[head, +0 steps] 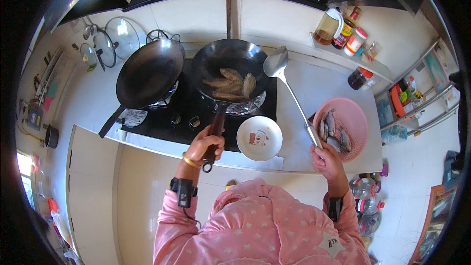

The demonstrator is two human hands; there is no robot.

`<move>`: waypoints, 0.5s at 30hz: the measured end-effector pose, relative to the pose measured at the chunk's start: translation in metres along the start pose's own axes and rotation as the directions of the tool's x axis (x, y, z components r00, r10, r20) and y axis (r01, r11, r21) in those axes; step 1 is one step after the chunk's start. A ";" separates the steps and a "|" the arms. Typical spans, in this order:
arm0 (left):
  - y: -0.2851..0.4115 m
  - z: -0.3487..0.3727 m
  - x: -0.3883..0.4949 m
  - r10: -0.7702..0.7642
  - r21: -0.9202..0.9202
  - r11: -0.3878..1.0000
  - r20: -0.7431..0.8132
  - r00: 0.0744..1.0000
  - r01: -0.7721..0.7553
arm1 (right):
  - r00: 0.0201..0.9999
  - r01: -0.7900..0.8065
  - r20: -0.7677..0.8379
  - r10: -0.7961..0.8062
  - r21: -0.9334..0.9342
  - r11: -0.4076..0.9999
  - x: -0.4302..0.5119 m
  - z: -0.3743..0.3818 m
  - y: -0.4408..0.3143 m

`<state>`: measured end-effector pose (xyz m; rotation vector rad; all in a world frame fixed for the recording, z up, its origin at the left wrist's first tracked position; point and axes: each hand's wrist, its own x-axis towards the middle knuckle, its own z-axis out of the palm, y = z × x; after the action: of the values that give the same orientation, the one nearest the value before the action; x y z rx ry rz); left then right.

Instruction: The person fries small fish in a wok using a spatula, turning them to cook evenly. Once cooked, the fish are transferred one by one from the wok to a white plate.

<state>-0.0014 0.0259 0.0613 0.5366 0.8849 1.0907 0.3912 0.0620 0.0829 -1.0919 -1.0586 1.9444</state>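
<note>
My left hand (206, 144) grips the dark handle of a black wok (209, 59) on the right burner. Several browned fish (230, 82) lie together in the lower part of that wok. In my right hand (327, 160) is the handle of a metal wok spatula (276, 62), its blade raised beside the wok's right rim. A white bowl (270, 151) with a cartoon print sits between my hands, near the counter's front edge. Close to my right hand stands a pink perforated basin (355, 117) with several small raw-looking fish (330, 123) inside.
A second, larger wok (151, 73) rests over the left burner, its handle jutting toward the front edge. Glass lids (122, 36) lean at the back left. Bottles and jars (346, 31) stand on a wall shelf at the right. A lidded jar (358, 78) sits below it.
</note>
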 end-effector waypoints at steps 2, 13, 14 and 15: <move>-0.005 0.005 0.001 0.003 0.001 1.000 0.028 1.000 -0.003 | 1.000 0.000 0.022 0.001 -0.023 1.000 0.005 0.000 -0.005; 0.006 0.003 0.002 0.003 -0.013 1.000 -0.071 0.997 -0.004 | 1.000 0.020 -0.007 -0.020 -0.006 1.000 0.001 0.002 -0.002; 0.005 0.005 0.009 0.019 0.002 1.000 -0.034 0.999 -0.019 | 1.000 0.026 0.006 -0.026 -0.008 1.000 0.004 0.003 -0.004; 0.003 0.007 0.012 0.029 0.010 1.000 0.020 0.999 -0.029 | 1.000 0.022 0.009 -0.022 -0.009 1.000 0.007 0.003 -0.006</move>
<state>0.0048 0.0386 0.0631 0.5694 0.8678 1.1055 0.3862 0.0695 0.0872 -1.0728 -1.0805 1.9302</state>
